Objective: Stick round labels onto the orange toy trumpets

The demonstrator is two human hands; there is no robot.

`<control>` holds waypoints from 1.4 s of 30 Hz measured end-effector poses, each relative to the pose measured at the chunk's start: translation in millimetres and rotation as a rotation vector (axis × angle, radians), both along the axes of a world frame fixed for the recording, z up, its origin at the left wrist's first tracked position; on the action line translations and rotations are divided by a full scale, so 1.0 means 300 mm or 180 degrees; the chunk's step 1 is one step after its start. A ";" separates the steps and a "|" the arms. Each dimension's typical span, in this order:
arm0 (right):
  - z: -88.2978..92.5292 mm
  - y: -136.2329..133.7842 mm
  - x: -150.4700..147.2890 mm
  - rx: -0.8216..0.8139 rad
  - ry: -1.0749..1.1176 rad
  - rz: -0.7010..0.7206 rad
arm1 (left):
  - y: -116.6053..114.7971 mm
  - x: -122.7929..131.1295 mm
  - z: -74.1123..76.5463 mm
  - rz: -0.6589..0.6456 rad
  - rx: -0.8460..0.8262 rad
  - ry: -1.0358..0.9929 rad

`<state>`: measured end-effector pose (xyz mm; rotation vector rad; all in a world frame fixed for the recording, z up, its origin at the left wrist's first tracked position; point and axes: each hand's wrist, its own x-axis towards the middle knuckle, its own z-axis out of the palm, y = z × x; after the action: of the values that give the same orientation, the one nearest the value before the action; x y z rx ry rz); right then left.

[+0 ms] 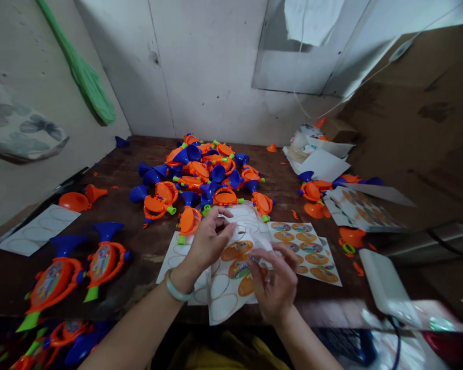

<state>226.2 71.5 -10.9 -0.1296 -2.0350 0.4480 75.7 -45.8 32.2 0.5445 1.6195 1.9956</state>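
A sheet of oval stickers (pixel 237 251), part printed in orange and part bare white outlines, lies tilted between my hands over other sheets. My left hand (pixel 211 237), with a pale bangle at the wrist, is closed at the sheet's upper left, thumb and forefinger pinched together. What sits in that pinch, if anything, is too small to tell. On the sheet's right side, my right hand (pixel 277 280) has its thumb and fingers closed on the sheet, somewhat blurred. Just beyond my hands lies a heap of orange and blue toy horns (pixel 216 172) with green mouthpieces.
Two toy horns with stickers (pixel 105 261) lie at left, near a used white sheet (pixel 38 229). Printed sticker sheets (pixel 316 252) lie at right, with a thicker stack (pixel 364 208) farther over. A white box-shaped device (pixel 388 285) and a large cardboard box (pixel 420 113) stand on the right.
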 end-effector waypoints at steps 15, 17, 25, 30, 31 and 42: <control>0.037 -0.004 -0.059 -0.0592 0.0319 0.0737 | -0.019 0.027 0.018 -0.0064 0.0219 -0.0350; 0.030 -0.004 -0.065 -0.0705 0.0298 0.0673 | -0.021 0.021 0.018 -0.0072 0.0224 -0.0325; 0.044 -0.017 -0.053 -0.1282 0.0063 0.0796 | -0.048 0.023 0.025 -0.0080 0.0325 -0.0033; 0.054 -0.028 -0.066 -0.1133 0.0130 0.0846 | -0.053 0.023 0.026 -0.0059 0.0324 -0.0015; 0.054 -0.026 -0.067 -0.1103 0.0165 0.0846 | -0.054 0.021 0.027 -0.0067 0.0332 -0.0019; 0.105 -0.013 -0.062 -0.0745 -0.0203 0.0686 | -0.060 0.016 0.036 -0.0147 0.0493 -0.0080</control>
<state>207.8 67.5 20.7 -0.0670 -2.0621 0.8272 80.5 -63.7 42.9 0.6061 1.4324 2.0963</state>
